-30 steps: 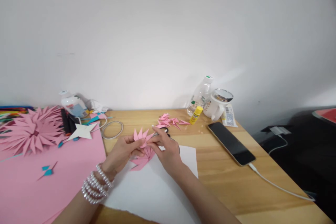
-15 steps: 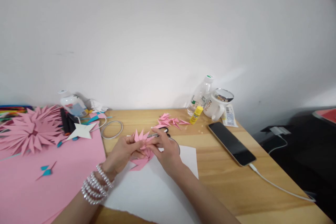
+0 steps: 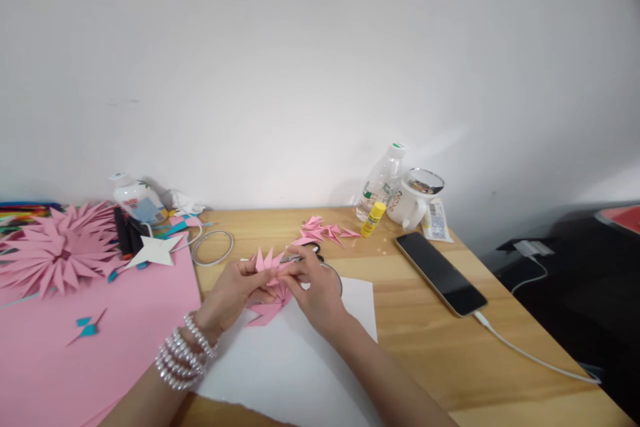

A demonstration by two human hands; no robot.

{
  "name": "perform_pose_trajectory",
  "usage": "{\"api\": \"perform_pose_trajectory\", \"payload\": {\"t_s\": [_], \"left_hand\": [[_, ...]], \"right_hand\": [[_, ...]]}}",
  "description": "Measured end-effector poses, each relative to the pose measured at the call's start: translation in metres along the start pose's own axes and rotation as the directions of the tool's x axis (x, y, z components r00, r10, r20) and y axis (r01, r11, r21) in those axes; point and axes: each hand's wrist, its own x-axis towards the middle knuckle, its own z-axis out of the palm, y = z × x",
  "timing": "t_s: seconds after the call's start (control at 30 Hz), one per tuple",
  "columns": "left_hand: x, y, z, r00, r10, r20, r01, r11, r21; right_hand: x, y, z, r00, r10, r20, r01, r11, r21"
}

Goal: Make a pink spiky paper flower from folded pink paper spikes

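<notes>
Where white sheet covers desk, our left hand and right hand pinch pink spiked paper piece between closed fingertips; piece sits between hands, above sheet. Beyond: loose pink folds, glue stick.

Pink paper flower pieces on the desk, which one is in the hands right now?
The small spiky pink paper fan, pinched between left hand and right hand above the white sheet. The large pink paper flower and loose pink folded points lie untouched.
</notes>
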Motion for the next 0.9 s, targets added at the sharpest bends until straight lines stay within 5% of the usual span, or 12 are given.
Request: {"api": "perform_pose_trajectory", "payload": {"t_s": [0.53, 0.7, 0.9], "left_hand": [[-0.0008, 0.0011, -0.0005, 0.999, 0.039, -0.037, -0.038, 0.999, 0.035], [-0.0007, 0.0009, 0.0009, 0.999, 0.034, -0.015, -0.033, 0.997, 0.072], [-0.0016, 0.0036, 0.0008, 0.999, 0.037, 0.003, -0.037, 0.999, 0.013]], "right_hand": [[-0.0017, 0.0023, 0.0033, 0.992, -0.121, 0.018, 0.122, 0.989, -0.085], [-0.0033, 0.0032, 0.0047, 0.996, -0.083, 0.011, 0.084, 0.989, -0.124], [-0.001, 0.0044, 0.0053, 0.993, 0.078, -0.087, -0.073, 0.996, 0.059]]}}
